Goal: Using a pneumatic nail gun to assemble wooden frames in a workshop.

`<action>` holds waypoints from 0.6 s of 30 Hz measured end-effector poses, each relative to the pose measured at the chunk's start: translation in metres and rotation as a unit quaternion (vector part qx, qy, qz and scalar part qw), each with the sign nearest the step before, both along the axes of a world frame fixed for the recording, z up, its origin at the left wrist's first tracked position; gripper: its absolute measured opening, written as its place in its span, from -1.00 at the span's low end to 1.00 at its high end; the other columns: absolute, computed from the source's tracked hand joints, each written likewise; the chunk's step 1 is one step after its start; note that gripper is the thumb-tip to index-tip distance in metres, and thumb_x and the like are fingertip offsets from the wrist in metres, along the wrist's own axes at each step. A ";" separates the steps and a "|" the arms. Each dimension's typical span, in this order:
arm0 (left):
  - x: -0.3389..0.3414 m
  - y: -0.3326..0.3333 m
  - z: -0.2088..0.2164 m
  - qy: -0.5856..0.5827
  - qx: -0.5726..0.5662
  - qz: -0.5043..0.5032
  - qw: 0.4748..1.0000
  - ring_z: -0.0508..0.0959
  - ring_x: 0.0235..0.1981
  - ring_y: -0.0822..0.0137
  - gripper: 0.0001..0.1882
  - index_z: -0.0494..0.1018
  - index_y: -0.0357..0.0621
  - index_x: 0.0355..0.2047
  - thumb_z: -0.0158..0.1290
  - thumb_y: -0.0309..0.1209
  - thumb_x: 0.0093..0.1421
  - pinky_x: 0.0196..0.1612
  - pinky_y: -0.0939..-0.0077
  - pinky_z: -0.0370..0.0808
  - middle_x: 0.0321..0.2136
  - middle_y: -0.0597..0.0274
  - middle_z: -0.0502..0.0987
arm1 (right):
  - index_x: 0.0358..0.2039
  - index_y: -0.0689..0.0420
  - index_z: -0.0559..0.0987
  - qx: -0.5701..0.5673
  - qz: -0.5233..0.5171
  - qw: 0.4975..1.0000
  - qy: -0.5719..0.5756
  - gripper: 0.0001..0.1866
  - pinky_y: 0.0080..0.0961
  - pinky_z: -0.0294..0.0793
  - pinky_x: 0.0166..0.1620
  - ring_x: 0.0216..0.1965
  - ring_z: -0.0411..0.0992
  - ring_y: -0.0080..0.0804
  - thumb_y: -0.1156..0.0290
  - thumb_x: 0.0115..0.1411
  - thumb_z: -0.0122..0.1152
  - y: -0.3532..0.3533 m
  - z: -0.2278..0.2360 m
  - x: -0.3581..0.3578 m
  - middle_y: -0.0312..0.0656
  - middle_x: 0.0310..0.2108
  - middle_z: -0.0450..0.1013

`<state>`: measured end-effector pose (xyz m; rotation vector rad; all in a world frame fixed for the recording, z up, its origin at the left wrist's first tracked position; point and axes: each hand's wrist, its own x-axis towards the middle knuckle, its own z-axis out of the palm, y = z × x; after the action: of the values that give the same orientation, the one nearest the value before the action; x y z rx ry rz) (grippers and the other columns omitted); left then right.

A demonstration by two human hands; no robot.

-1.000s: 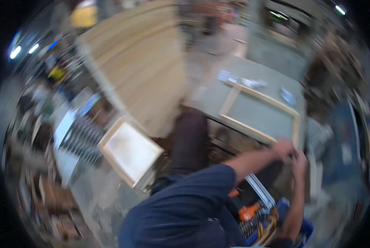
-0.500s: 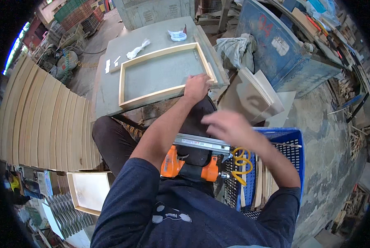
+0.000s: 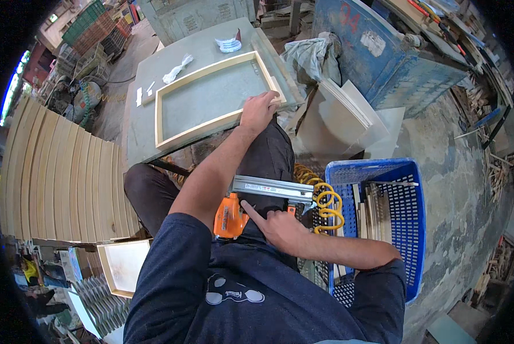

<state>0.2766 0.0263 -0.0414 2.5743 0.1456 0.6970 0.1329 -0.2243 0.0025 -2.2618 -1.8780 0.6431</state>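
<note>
A rectangular frame of pale wood [image 3: 211,124] lies flat on a grey tabletop [image 3: 202,37] ahead of me. My left hand [image 3: 259,110] grips its near right corner, fingers curled over the wooden side. Across my lap lies an orange and silver nail gun [image 3: 229,217] with a long metal magazine [image 3: 271,187]. My right hand [image 3: 284,230] is closed round its handle, the index finger stretched toward the orange body. The hand hides most of the handle. A coiled yellow air hose [image 3: 328,207] hangs at the tool's right end.
To my right stands a blue plastic crate [image 3: 420,241] holding wooden strips [image 3: 377,212]. Many pale boards [image 3: 67,172] are stacked on the left, above a shallow wooden tray [image 3: 125,266]. A crumpled white bag [image 3: 178,67] lies beyond the frame. A blue metal cabinet [image 3: 377,63] stands at far right.
My right hand has come down from above the crate's near side onto the nail gun's handle and closed on it. My left hand stays on the frame's corner. The view has shifted slightly.
</note>
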 end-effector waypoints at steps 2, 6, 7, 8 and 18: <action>0.002 0.002 0.000 -0.010 0.017 -0.020 1.000 0.53 -0.21 -0.10 -0.74 0.46 -0.17 -0.16 0.10 -0.40 0.13 -0.13 0.09 0.46 -0.26 -0.03 0.55 | 0.39 0.10 -0.15 0.011 0.000 1.000 0.000 -0.06 -0.20 0.55 -0.33 -0.46 0.51 -0.04 0.48 0.07 0.14 -0.002 -0.004 -0.004 0.05 -0.48 0.45; 0.004 0.005 -0.003 -0.014 0.013 -0.042 0.999 0.52 -0.22 -0.09 -0.77 0.48 -0.21 -0.19 0.05 -0.43 0.14 -0.12 0.11 0.46 -0.29 -0.03 0.53 | 0.39 0.12 -0.17 0.011 0.004 1.000 0.011 0.00 -0.17 0.55 -0.30 -0.44 0.51 0.01 0.48 0.02 0.19 -0.004 -0.010 -0.002 0.07 -0.48 0.47; 0.004 0.005 -0.003 -0.014 0.012 -0.045 0.999 0.52 -0.21 -0.09 -0.78 0.49 -0.21 -0.20 0.04 -0.44 0.13 -0.12 0.11 0.46 -0.29 -0.03 0.52 | 0.39 0.12 -0.17 0.023 0.003 1.000 0.015 0.00 -0.17 0.55 -0.30 -0.44 0.51 0.01 0.48 0.02 0.19 -0.006 -0.011 0.002 0.07 -0.48 0.47; 0.004 0.005 -0.004 -0.013 0.012 -0.046 0.999 0.52 -0.21 -0.09 -0.78 0.49 -0.21 -0.20 0.04 -0.44 0.13 -0.12 0.11 0.46 -0.29 -0.03 0.52 | 0.38 0.13 -0.18 0.027 0.012 0.998 0.059 0.04 -0.17 0.55 -0.28 -0.42 0.51 0.03 0.45 -0.02 0.25 -0.010 -0.012 0.009 0.09 -0.46 0.48; 0.005 0.006 -0.004 -0.009 -0.009 -0.045 0.999 0.51 -0.19 -0.09 -0.79 0.50 -0.21 -0.22 0.03 -0.47 0.12 -0.11 0.13 0.45 -0.28 -0.04 0.52 | 0.35 0.08 0.09 0.102 0.053 0.983 -0.142 -0.05 -0.37 0.36 -0.27 -0.42 0.50 -0.30 0.42 -0.12 0.23 -0.061 0.003 0.081 -0.24 -0.49 0.47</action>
<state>0.2820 0.0321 -0.0458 2.5400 0.0305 0.6827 0.2144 -0.2851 0.0052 -2.2262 -2.0918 0.1313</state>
